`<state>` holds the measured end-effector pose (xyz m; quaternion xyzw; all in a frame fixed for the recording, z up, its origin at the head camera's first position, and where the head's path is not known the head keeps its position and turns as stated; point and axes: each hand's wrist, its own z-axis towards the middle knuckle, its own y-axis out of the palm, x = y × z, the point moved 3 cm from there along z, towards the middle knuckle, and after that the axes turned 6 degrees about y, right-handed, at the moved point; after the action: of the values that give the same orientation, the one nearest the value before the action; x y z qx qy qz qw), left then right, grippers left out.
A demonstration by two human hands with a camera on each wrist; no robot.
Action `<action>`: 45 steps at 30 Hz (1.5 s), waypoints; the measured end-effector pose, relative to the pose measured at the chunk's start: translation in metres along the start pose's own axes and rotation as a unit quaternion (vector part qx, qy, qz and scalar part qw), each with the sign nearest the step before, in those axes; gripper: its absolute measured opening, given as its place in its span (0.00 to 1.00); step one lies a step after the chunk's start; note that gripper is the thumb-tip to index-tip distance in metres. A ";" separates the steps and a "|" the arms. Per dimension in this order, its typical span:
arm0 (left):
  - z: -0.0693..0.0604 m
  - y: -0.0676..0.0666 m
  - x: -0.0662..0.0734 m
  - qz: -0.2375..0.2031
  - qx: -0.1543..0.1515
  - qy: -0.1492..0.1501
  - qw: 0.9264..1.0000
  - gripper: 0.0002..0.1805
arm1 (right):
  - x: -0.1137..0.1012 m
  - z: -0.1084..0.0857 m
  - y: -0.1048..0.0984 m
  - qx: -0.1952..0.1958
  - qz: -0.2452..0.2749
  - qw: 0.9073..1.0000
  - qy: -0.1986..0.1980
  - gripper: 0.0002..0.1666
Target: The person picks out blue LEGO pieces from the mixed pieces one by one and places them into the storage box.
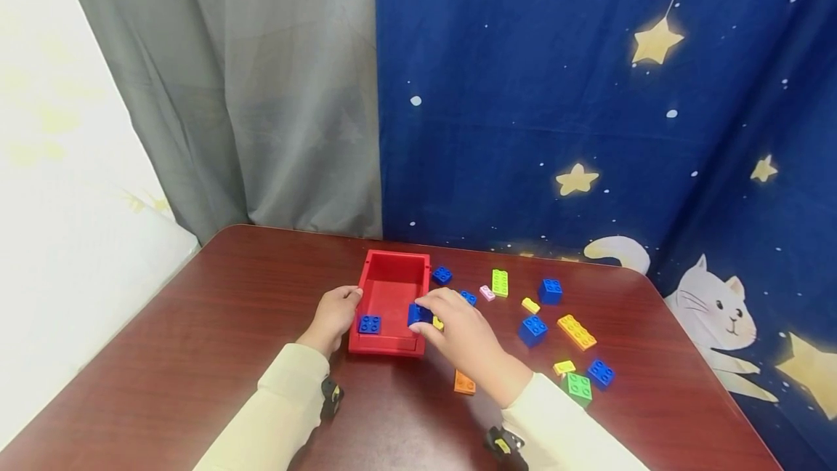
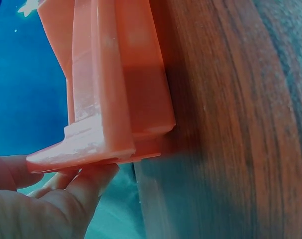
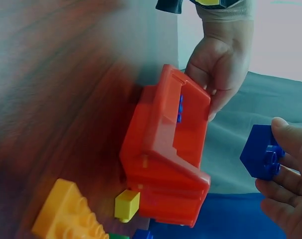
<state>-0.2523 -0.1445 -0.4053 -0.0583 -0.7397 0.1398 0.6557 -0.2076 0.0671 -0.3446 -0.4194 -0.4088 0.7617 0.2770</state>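
A red open box (image 1: 394,296) stands on the table, with one blue brick (image 1: 369,324) lying inside near its front left corner. My left hand (image 1: 336,315) grips the box's left rim; in the left wrist view its thumb and fingers (image 2: 93,184) pinch the edge. Over the box's right side, my right hand (image 1: 461,325) holds another blue brick (image 3: 261,152) between thumb and fingers, apart from the box. Beneath that hand, a yellow brick (image 3: 127,205) sits close beside the box, partly hidden in the head view.
Loose bricks lie to the right: a long yellow-orange brick (image 1: 577,331), a green brick (image 1: 578,388), a lime brick (image 1: 500,283), a pink brick (image 1: 487,293), an orange brick (image 1: 464,382) and several blue ones. Curtains (image 1: 497,93) hang behind the table's back edge.
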 end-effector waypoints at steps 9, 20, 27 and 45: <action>0.000 0.000 -0.003 0.000 0.000 -0.004 1.000 0.24 | -0.010 0.023 0.011 -0.026 0.013 1.000 0.009 0.29; 0.001 -0.001 -0.002 0.000 -0.001 -0.001 1.000 0.24 | -0.024 0.048 0.034 -0.054 -0.010 0.998 0.019 0.29; 0.002 -0.001 -0.002 -0.004 0.003 0.007 1.000 0.23 | -0.030 0.055 0.048 -0.045 -0.023 0.998 0.036 0.28; 0.001 0.000 -0.002 -0.004 0.004 0.006 1.000 0.22 | -0.036 0.066 0.075 -0.043 -0.047 0.995 0.084 0.25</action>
<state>-0.2532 -0.1454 -0.4072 -0.0533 -0.7356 0.1393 0.6607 -0.2533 -0.0247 -0.3732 -0.4734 -0.4354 0.6922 0.3274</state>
